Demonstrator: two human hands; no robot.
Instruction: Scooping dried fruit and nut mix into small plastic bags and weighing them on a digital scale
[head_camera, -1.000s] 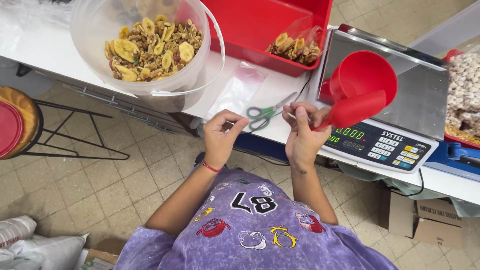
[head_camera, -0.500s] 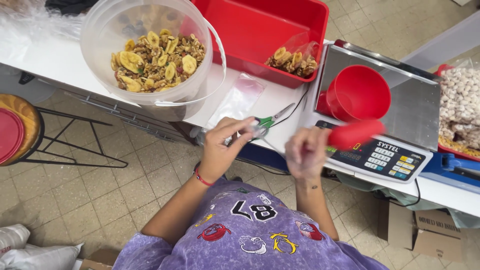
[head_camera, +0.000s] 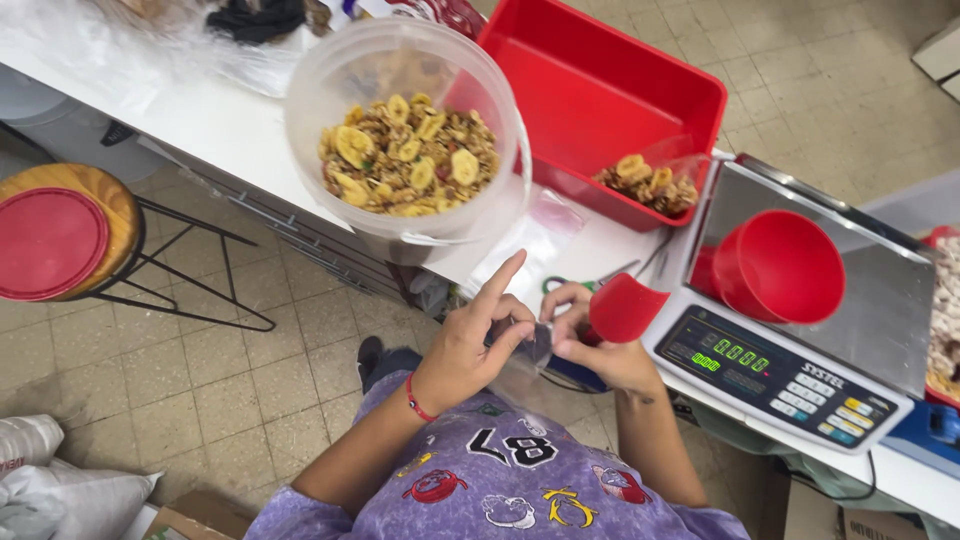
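White desk (head_camera: 250, 125): tub of mix (head_camera: 408, 150) beside scale (head_camera: 800, 340). Your left hand (head_camera: 478, 340) and right hand (head_camera: 590, 335) pinch clear bag (head_camera: 535, 345); red scoop (head_camera: 625, 308) gripped too. Bag looks unfilled; tub full.

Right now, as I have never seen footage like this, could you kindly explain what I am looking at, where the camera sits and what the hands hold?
There is no machine here: a person works with two bare hands, and the one camera is worn on their head, looking down. The left hand and right hand meet in front of the body, pinching a small clear plastic bag between them; the right hand also grips a red scoop. On the white counter stand a clear bucket of nut and banana-chip mix, a red tray holding a filled bag, an empty clear bag, green-handled scissors, and a weighing scale carrying a red funnel. A stool with a red lid stands on the tiled floor.
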